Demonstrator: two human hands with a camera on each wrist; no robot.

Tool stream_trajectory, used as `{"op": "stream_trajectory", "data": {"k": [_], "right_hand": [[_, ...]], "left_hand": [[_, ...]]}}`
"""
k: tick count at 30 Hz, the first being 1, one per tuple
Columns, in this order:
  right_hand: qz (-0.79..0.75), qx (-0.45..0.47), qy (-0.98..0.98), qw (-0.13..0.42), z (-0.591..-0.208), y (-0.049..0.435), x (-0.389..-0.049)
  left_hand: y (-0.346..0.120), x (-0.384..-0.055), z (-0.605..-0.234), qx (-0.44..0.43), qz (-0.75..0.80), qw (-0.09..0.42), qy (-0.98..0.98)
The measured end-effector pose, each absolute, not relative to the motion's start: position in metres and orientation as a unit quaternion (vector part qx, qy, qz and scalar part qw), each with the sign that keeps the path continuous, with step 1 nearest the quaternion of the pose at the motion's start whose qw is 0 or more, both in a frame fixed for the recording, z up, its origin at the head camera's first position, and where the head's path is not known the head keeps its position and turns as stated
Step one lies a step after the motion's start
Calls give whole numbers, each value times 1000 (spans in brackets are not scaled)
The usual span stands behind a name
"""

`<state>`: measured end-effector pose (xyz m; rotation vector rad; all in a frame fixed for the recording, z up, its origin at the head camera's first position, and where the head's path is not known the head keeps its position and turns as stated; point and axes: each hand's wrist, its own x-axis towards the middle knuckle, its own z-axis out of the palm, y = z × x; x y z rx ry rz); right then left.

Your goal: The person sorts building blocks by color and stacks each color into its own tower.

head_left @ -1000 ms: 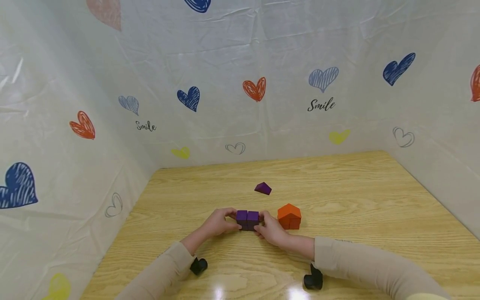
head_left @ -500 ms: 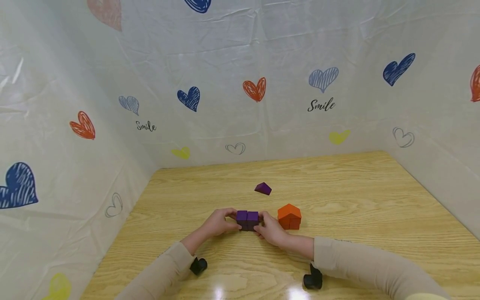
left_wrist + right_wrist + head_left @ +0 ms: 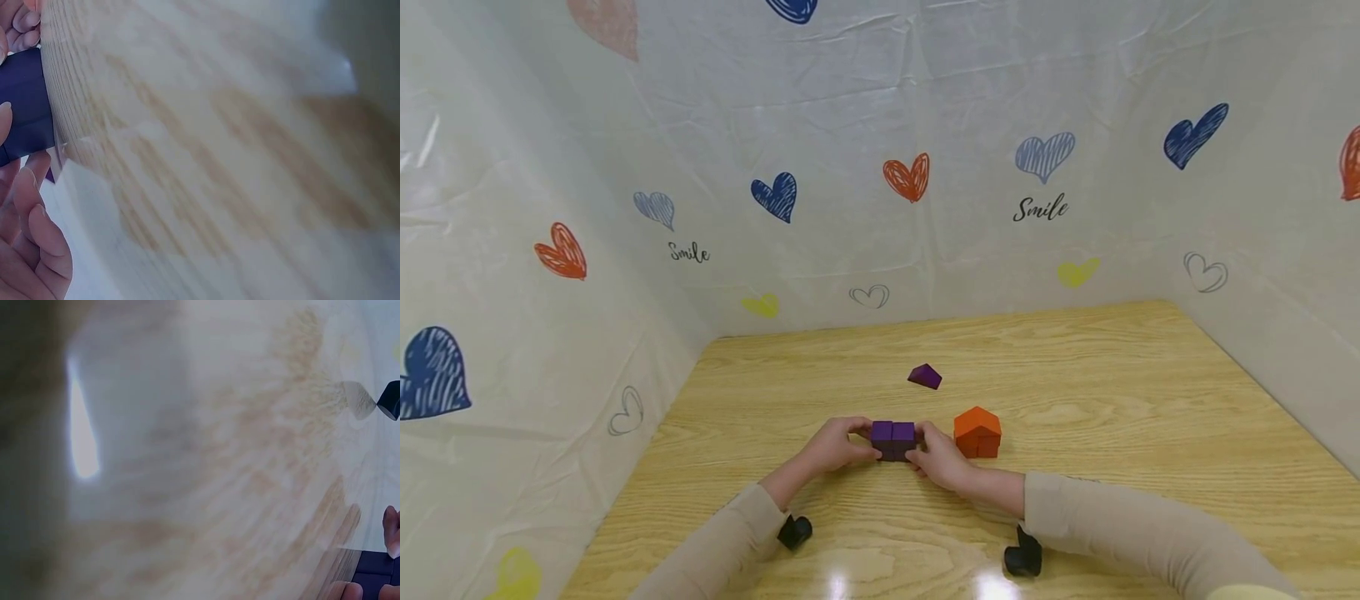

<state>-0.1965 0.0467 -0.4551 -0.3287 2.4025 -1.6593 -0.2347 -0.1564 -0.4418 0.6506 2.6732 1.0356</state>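
Purple blocks (image 3: 892,442) stand on the table in a small cluster, two columns side by side with their tops flush together. My left hand (image 3: 837,444) grips the cluster's left side, thumb in front and fingers behind. On the opposite side my right hand (image 3: 946,457) holds the right column in a similar pinch. The left wrist view shows the purple blocks (image 3: 25,103) at its left edge between fingertips of both hands. Only a corner of the purple blocks (image 3: 374,569) and a few fingertips appear in the right wrist view.
Behind the hands a purple wedge-like block (image 3: 925,376) lies on the wooden table (image 3: 1075,375). An orange house-shaped group of blocks (image 3: 977,433) stands just right of my right hand. A white sheet with printed hearts (image 3: 820,100) encloses the back and sides.
The narrow gap between the two purple columns has closed, the right one edging left with my right hand. The wedge-like block and orange group stay put, while the head view shifts slightly.
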Motion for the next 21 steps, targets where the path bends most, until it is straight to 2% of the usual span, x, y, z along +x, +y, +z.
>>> {"op": "stream_trajectory", "data": {"k": [21], "right_hand": [[-534, -117, 833, 87, -451, 41, -196]], "left_hand": [[-162, -229, -438, 206, 346, 105, 909]]}}
